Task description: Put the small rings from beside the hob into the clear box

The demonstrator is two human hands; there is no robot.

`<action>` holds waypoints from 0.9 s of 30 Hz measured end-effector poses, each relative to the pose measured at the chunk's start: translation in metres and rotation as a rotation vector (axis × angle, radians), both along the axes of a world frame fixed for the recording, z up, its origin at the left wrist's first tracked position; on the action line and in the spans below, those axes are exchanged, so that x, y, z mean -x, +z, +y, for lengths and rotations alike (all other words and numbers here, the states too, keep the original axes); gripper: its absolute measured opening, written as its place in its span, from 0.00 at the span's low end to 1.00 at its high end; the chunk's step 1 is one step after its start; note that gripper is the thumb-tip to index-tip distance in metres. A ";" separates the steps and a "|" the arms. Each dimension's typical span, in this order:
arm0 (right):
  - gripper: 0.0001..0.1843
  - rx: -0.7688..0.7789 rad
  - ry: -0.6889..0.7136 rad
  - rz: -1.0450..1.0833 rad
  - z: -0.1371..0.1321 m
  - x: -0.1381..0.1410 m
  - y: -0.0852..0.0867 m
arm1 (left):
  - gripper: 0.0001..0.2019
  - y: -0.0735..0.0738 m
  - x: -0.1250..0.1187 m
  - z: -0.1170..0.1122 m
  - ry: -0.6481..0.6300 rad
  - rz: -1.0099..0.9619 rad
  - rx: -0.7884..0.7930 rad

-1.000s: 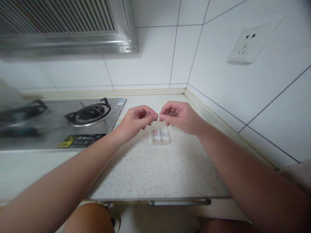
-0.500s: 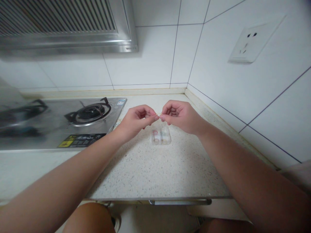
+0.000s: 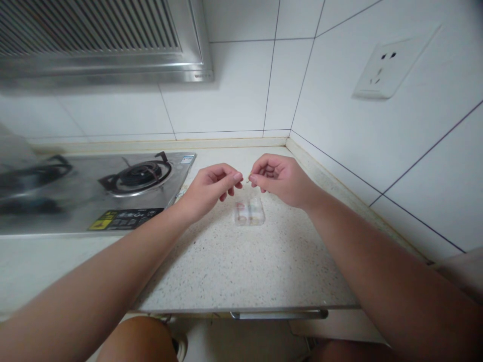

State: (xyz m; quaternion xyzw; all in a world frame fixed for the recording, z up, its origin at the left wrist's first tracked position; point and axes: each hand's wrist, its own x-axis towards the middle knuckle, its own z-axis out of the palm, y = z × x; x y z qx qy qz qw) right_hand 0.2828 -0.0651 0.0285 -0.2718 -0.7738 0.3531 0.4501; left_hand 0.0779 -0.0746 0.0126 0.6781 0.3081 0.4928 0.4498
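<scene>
Thumb and forefinger of my right hand (image 3: 281, 173) pinch a tiny, thin yellowish piece (image 3: 248, 179), too small to name, whose end pokes out to the left. Facing it, a small gap away, my left hand (image 3: 214, 187) has its thumb pressed against the forefinger; whatever may be between them is too small to see. Below both hands, a small clear plastic case (image 3: 249, 219) lies on the speckled countertop (image 3: 241, 266). Reddish and pale round items show through its compartments, but they are blurred.
To the left is a gas stove (image 3: 86, 213) with black burners (image 3: 141, 173). A range hood (image 3: 113, 65) hangs above it. The tiled wall (image 3: 241, 90) closes off the back and right, with a power socket (image 3: 385, 68). A drawer handle (image 3: 279, 315) runs below the counter's front edge.
My fingertips were touching around the tiny piece; now they are apart. The left thumb has shifted up along the forefinger, and the piece stays in my right hand.
</scene>
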 end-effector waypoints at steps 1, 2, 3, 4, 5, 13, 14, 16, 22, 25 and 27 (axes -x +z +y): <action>0.08 -0.002 0.002 0.004 0.000 0.000 0.000 | 0.15 0.000 0.000 0.000 0.002 -0.005 0.002; 0.07 -0.004 0.005 0.010 0.001 0.000 -0.001 | 0.16 0.000 0.000 0.000 0.006 -0.008 0.005; 0.06 -0.005 0.010 0.017 0.001 0.000 -0.001 | 0.17 0.000 0.000 0.000 0.011 -0.010 0.009; 0.06 -0.005 0.016 0.022 0.001 0.000 -0.002 | 0.17 0.000 0.000 0.000 0.017 -0.012 0.012; 0.06 -0.003 0.019 0.023 0.001 0.000 -0.002 | 0.17 0.000 0.000 0.001 0.021 -0.014 0.015; 0.08 0.029 0.016 0.033 0.001 0.000 -0.001 | 0.17 0.000 0.001 0.002 0.019 -0.017 0.032; 0.08 0.037 0.018 0.037 0.000 0.000 -0.001 | 0.17 -0.001 0.002 0.002 0.018 -0.016 0.032; 0.08 0.053 0.020 0.043 0.000 0.000 0.000 | 0.16 -0.001 0.002 0.002 0.018 -0.011 0.033; 0.08 0.083 0.022 0.064 -0.001 0.000 0.002 | 0.16 -0.001 0.002 0.002 0.021 0.006 0.029; 0.07 0.103 0.017 0.072 -0.001 0.000 0.003 | 0.16 0.000 0.002 0.002 0.022 0.010 0.028; 0.06 0.109 0.012 0.074 -0.001 0.000 0.003 | 0.16 -0.001 0.002 0.002 0.019 0.011 0.029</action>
